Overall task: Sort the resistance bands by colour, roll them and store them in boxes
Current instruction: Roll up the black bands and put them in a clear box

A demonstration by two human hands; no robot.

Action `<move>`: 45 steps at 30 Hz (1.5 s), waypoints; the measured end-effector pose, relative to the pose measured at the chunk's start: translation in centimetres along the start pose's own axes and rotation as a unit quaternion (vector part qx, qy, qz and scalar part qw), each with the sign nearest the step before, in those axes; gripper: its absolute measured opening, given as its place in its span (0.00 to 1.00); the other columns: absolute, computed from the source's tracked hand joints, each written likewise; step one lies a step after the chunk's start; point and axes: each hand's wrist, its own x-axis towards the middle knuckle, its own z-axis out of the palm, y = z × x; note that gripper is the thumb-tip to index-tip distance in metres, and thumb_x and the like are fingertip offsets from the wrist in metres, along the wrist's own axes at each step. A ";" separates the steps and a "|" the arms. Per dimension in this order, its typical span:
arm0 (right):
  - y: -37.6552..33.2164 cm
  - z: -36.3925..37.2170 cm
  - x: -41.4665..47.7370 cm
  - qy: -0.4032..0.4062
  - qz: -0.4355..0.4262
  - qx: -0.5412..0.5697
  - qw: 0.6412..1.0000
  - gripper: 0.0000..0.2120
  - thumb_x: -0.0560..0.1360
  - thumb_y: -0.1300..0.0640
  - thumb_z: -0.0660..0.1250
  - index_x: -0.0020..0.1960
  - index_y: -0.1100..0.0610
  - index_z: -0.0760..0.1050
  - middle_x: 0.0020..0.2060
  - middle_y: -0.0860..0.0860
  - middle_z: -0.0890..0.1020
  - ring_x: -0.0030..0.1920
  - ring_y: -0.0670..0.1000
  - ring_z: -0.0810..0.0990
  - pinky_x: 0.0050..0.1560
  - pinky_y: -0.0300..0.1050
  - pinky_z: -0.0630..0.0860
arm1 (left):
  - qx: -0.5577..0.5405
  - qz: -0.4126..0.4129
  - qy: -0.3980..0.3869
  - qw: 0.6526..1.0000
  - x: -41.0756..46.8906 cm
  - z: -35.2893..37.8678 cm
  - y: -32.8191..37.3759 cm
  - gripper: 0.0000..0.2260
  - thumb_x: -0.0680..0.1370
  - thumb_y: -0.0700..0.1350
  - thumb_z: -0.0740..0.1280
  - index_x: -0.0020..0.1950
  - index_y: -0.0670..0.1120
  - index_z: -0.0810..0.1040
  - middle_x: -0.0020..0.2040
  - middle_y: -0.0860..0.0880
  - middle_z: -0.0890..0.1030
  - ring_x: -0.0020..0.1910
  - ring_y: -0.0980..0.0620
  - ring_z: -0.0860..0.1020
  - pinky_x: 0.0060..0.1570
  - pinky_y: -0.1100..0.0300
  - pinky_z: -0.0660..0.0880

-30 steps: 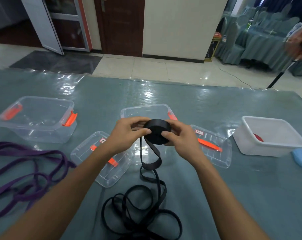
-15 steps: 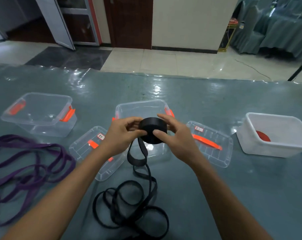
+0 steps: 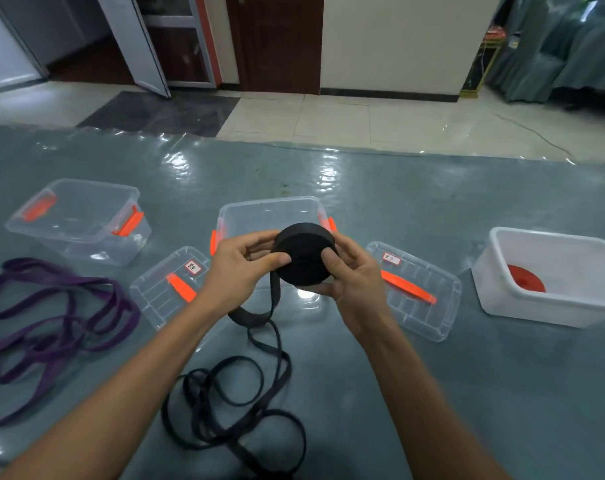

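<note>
Both hands, left hand (image 3: 240, 268) and right hand (image 3: 351, 282), grip a half-wound black band roll (image 3: 304, 252) above the clear middle box (image 3: 269, 211). Its loose tail (image 3: 231, 403) and the purple bands (image 3: 51, 306) remain unrolled; a red roll (image 3: 525, 278) already sits in the white box (image 3: 550, 306).

My hands (image 3: 245, 268) and the black roll (image 3: 304, 259) cover the near wall and most of the inside of the middle clear box (image 3: 269, 211), so I can't tell what it holds. Left of that box, the purple bands (image 3: 51, 320) run off the frame's left edge. Nearer me, the loose black band (image 3: 231, 403) is cut by the bottom edge. The lid labels (image 3: 192, 267) are too small to read.
</note>
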 end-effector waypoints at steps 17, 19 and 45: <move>-3.6 -6.9 -1.7 0.016 -0.154 -0.179 0.972 0.21 0.73 0.68 0.71 0.62 0.52 0.80 0.57 0.52 0.85 0.58 0.54 0.83 0.59 0.55 0.80 | 0.053 0.081 -0.039 0.995 -0.8 7.1 1.7 0.17 0.76 0.42 0.73 0.62 0.57 0.82 0.57 0.54 0.86 0.58 0.54 0.83 0.56 0.65 0.78; -3.9 -7.0 -2.0 0.031 -0.132 -0.092 0.986 0.20 0.74 0.69 0.70 0.62 0.53 0.79 0.56 0.53 0.85 0.57 0.56 0.84 0.52 0.54 0.83 | 0.033 0.088 -0.019 0.995 -1.0 8.2 1.4 0.17 0.78 0.41 0.71 0.65 0.56 0.81 0.59 0.54 0.85 0.60 0.53 0.83 0.57 0.65 0.77; -3.0 -8.3 -5.2 0.043 -0.184 -0.301 0.935 0.25 0.75 0.63 0.71 0.69 0.47 0.74 0.65 0.45 0.78 0.67 0.47 0.76 0.68 0.55 0.73 | 0.062 0.080 -0.002 0.995 -2.5 12.0 0.8 0.14 0.81 0.43 0.65 0.62 0.59 0.82 0.58 0.54 0.85 0.60 0.55 0.82 0.58 0.66 0.75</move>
